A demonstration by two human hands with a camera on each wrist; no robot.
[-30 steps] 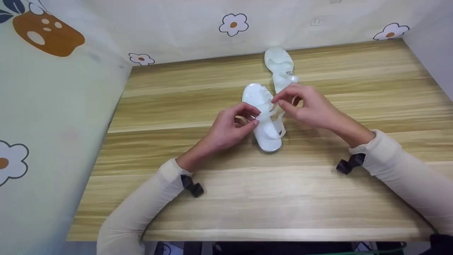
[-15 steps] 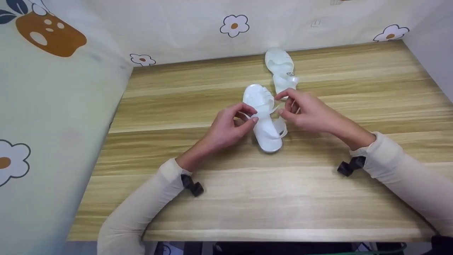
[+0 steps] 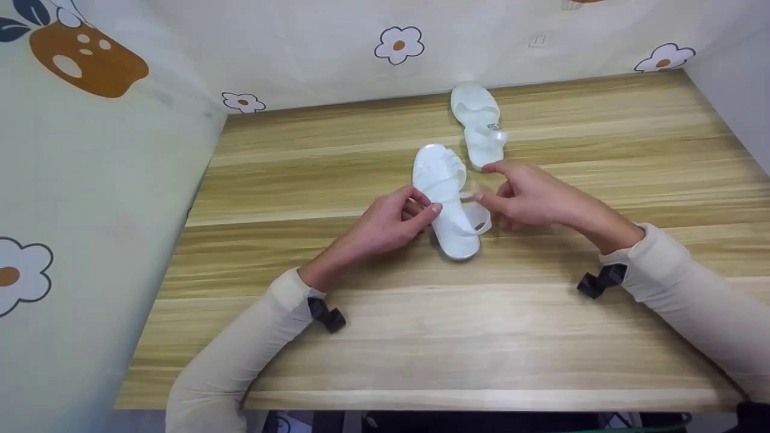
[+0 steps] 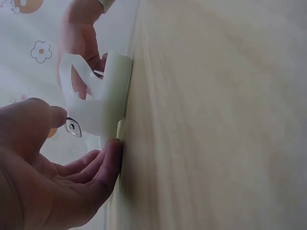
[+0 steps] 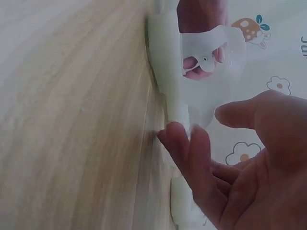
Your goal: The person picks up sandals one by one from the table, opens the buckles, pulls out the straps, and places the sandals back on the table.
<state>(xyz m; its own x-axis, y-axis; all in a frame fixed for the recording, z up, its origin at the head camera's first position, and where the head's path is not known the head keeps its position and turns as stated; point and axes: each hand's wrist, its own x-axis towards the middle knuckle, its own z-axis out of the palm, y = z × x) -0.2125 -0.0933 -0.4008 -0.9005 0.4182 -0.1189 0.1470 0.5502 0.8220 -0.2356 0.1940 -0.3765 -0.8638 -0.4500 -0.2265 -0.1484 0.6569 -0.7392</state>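
Observation:
A white sandal (image 3: 454, 231) lies on the wooden table, toe end away from me, its ankle strap (image 3: 481, 219) looping out to the right. My left hand (image 3: 391, 224) holds its left side, thumb tip by the small metal buckle (image 4: 73, 127) and fingers against the sole in the left wrist view. At the sandal's right side is my right hand (image 3: 532, 195), thumb and index finger spread apart. Its thumb tip is close to a side strap, and its fingertips reach the sole edge in the right wrist view.
A second white sandal (image 3: 481, 141) lies behind, near the patterned back wall (image 3: 313, 66), with its heel close to my right index fingertip. The wooden table (image 3: 421, 343) extends toward me and to both sides.
My right hand has shifted slightly toward me, and its thumb and index finger have spread apart beside the strap. The left hand has stayed at the sandal's left side, moving only slightly.

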